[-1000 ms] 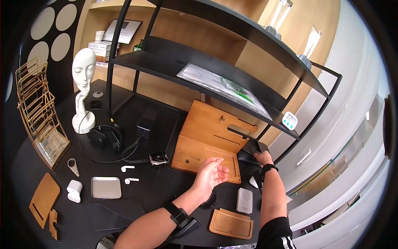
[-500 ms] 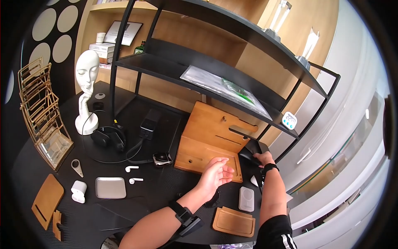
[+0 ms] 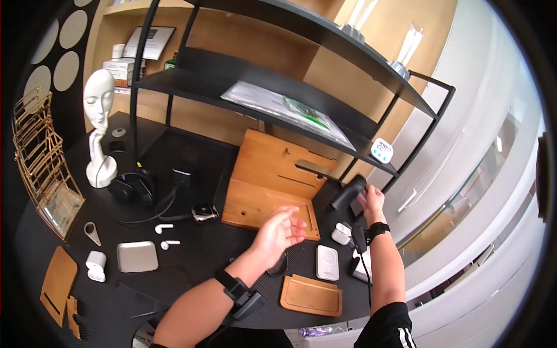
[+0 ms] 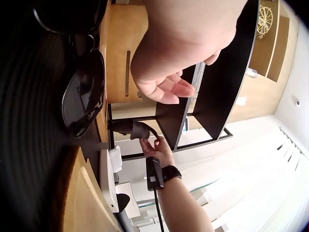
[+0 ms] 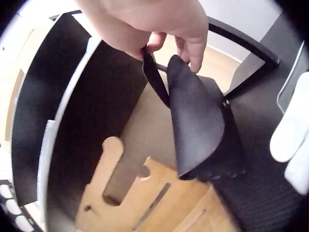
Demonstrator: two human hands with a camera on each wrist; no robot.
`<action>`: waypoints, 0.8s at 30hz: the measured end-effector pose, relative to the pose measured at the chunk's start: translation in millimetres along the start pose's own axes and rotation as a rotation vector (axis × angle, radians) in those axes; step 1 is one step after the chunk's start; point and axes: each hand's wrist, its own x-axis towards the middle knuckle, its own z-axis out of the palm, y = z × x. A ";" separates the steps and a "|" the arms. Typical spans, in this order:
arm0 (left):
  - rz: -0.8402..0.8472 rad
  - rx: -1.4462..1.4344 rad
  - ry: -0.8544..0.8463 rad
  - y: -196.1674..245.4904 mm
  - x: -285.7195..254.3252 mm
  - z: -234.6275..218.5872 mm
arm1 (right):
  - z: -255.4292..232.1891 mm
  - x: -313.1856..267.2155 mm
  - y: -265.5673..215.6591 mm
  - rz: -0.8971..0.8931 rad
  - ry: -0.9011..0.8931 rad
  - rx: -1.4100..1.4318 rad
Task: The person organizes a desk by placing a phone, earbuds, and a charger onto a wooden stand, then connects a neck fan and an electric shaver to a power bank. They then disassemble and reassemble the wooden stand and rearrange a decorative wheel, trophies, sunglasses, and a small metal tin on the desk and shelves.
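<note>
My right hand (image 3: 372, 203) pinches the flap of a black leather glasses case (image 5: 198, 118) between thumb and fingers. The case tilts beside the right end of the wooden desk organizer (image 3: 272, 159), its folded body hanging below the fingers in the right wrist view. Over the organizer's base hovers my left hand (image 3: 272, 239), palm turned inward, fingers loosely bent with nothing in them. Dark sunglasses (image 4: 84, 96) lie on the table beneath it, partly hidden by that hand in the head view.
Near the right arm lie a white earbud case (image 3: 342, 233), a white ringed block (image 3: 328, 262) and a wooden tray (image 3: 313, 296). Above stands a black shelf frame (image 3: 325, 130) with a timer (image 3: 382, 151). Leftward are a metal tray (image 3: 137, 257), loose earbuds (image 3: 165, 228) and a white sculpture (image 3: 100, 145).
My right hand has raised the glasses case, which now stands more upright, and the white earbud case shows more fully. My left hand keeps its pose; the head view has shifted.
</note>
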 end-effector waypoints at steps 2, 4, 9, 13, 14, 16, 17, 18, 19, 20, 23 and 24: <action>-0.003 -0.003 0.039 2.5 1.8 -0.7 | 1.8 -18.6 -16.3 -0.015 0.012 0.204; 0.006 0.019 0.036 3.4 3.9 -4.2 | 0.4 -47.4 -35.8 -0.030 0.016 0.369; 0.086 0.252 -0.129 16.2 1.1 -0.3 | -7.5 -120.9 -75.4 0.065 -0.160 0.647; 0.205 0.470 -0.242 19.7 -6.4 10.2 | 7.4 -183.2 -91.6 -0.003 -0.370 0.596; 0.264 0.442 -0.326 15.0 -1.6 6.7 | 14.6 -199.7 -95.0 -0.011 -0.428 0.588; 0.169 0.461 -0.330 12.5 -8.1 11.6 | 31.6 -227.5 -91.7 -0.040 -0.496 0.606; 0.072 0.484 -0.329 11.0 -11.3 12.9 | 41.5 -238.5 -88.1 -0.059 -0.508 0.630; 0.007 0.547 -0.326 7.7 -9.2 10.8 | 51.2 -248.9 -88.9 -0.077 -0.560 0.625; 0.040 0.554 -0.313 5.5 -14.8 19.9 | 59.7 -256.5 -88.2 -0.097 -0.614 0.624; 0.012 0.525 -0.270 1.5 -15.0 17.3 | 65.7 -258.3 -81.9 -0.098 -0.594 0.572; -0.005 0.438 -0.209 -4.0 -13.1 8.2 | 77.2 -251.2 -69.8 -0.321 -0.631 0.529; -0.015 0.370 -0.201 -1.1 -11.3 7.1 | 77.0 -249.5 -67.6 -0.326 -0.648 0.541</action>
